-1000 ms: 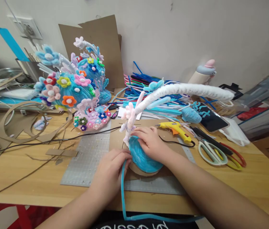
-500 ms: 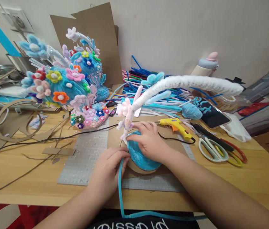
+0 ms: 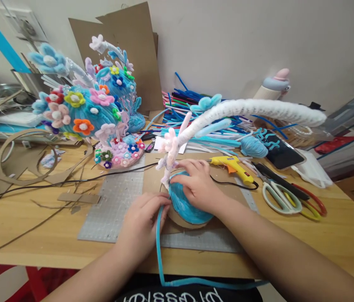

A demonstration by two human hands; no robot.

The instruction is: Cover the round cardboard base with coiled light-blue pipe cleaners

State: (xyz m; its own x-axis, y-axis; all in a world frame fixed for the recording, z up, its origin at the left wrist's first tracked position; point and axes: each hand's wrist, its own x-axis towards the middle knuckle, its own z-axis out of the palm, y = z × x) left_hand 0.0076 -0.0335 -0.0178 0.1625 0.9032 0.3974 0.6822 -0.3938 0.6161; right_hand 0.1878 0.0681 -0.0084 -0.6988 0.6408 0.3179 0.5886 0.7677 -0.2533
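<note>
A blue fuzzy mound [image 3: 185, 208] sits on a round cardboard base in the middle of the table. From it rises a pink flowered stem and a long white fuzzy arc [image 3: 258, 109]. My right hand [image 3: 197, 184] lies on top of the mound, fingers curled and pressing it near the stem. My left hand [image 3: 143, 224] pinches a long blue pipe cleaner [image 3: 159, 256] against the mound's left edge; the pipe cleaner runs down past the table edge and off to the right.
A grey cutting mat [image 3: 114, 209] lies under the work. A finished flowered blue sculpture [image 3: 85, 113] stands at the back left. A yellow glue gun [image 3: 231, 164], scissors [image 3: 279, 197], a phone [image 3: 277, 153] and a pile of pipe cleaners [image 3: 195, 121] lie to the right. Cardboard scraps [image 3: 22, 167] lie to the left.
Both hands stay on the mound; the right hand's fingers have shifted slightly along its top. The view has drifted a little.
</note>
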